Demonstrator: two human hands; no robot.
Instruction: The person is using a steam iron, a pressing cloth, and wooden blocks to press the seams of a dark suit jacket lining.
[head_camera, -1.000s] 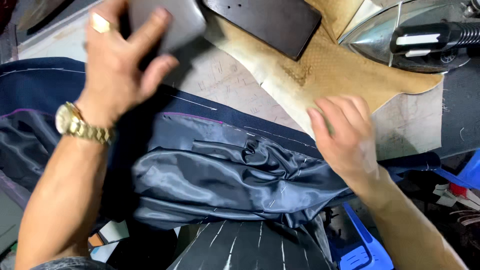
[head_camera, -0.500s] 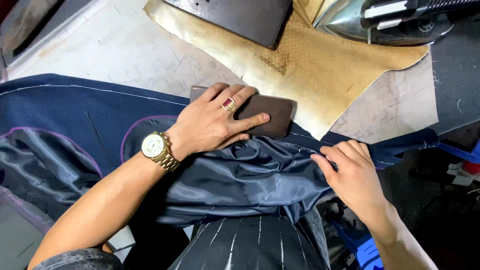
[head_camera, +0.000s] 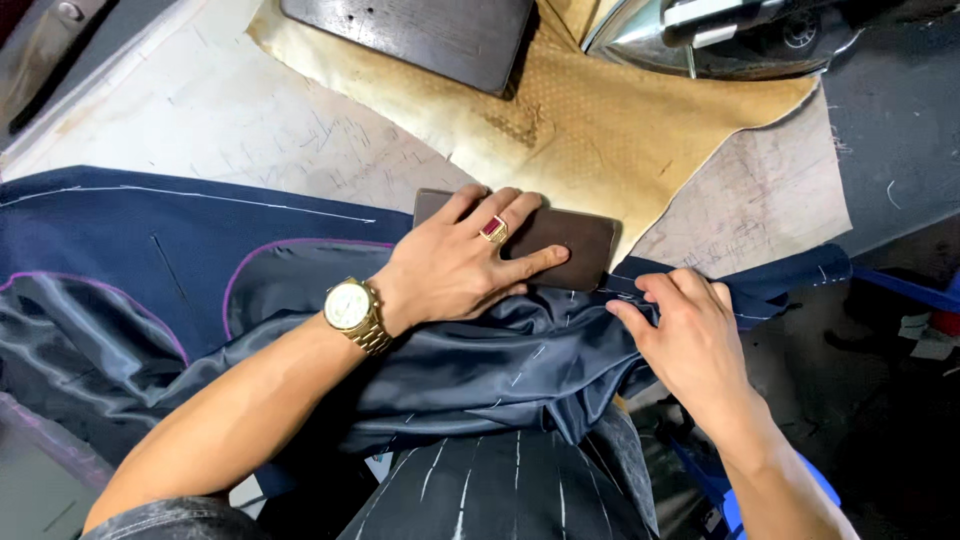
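A navy garment piece (head_camera: 130, 235) with chalk lines and shiny grey lining (head_camera: 480, 365) lies across the work table. My left hand (head_camera: 465, 262), wearing a red-stone ring and a gold wristwatch, presses flat on a small dark brown wooden block (head_camera: 575, 245) that rests on the garment's edge. My right hand (head_camera: 680, 325) pinches the navy fabric just right of the block, fingers closed on the cloth.
A tan pressing cloth (head_camera: 590, 120) lies beyond the block, with a larger dark wooden block (head_camera: 420, 35) on it and a steam iron (head_camera: 700, 35) at the top right. The pale table cover (head_camera: 180, 110) is marked with scribbles. A blue stool (head_camera: 735, 500) stands below right.
My left hand brought the small block down from above and set it on the garment edge, now pressing it. My right hand slid right along the fabric and gripped it.
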